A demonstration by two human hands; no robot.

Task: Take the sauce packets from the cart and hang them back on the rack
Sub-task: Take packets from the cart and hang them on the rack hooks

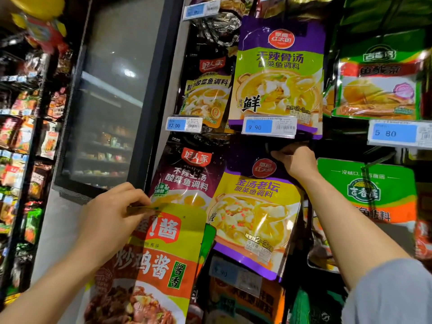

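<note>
While right hand (295,161) grips purple packet (254,216) top, packet hangs below.

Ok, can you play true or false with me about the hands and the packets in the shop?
1. The left hand pinches the top of the yellow and orange sauce packet. True.
2. The right hand grips the top of the purple and yellow packet. True.
3. The price tag under the upper purple packet reads 5 80. False: it reads 9 90.
4. Both hands hold one packet together. False: each hand holds its own.
</note>
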